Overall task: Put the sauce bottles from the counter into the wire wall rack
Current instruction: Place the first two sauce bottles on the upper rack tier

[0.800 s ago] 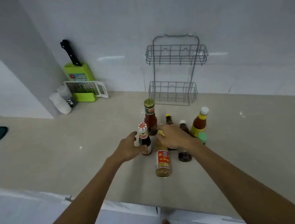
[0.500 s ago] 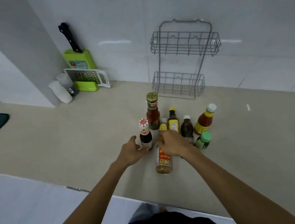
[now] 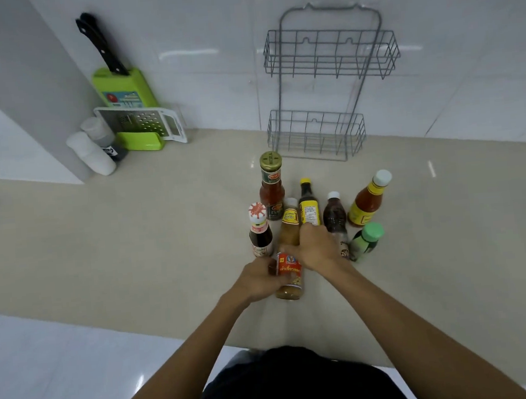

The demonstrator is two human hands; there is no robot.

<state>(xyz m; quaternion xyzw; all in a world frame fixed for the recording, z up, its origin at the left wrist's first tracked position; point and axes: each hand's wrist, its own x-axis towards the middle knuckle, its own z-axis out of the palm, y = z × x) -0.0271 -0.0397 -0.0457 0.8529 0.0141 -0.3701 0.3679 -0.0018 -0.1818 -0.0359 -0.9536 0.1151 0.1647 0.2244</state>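
At the far left we see a glossy green plastic knife block with a black handle standing out of it, a flat perforated metal grater leaning on its front, and two pale cylindrical shakers beside it. The counter is smooth, matte beige.

Our left hand wraps the lower body of a red-labelled bottle of tan, grainy sauce, fingers curled against its side. Just behind stands a dark glass bottle with a red-and-white cap, then a tall red sauce bottle with a gold metal lid.

Our right hand closes over the same red-labelled bottle's neck. Further right stand a yellow-labelled dark bottle, a rounded brown bottle, a green-capped bottle and a white-capped orange sauce bottle.

The grey wire wall rack, two rectangular baskets on a thin frame, hangs on glossy white tile behind the cluster.
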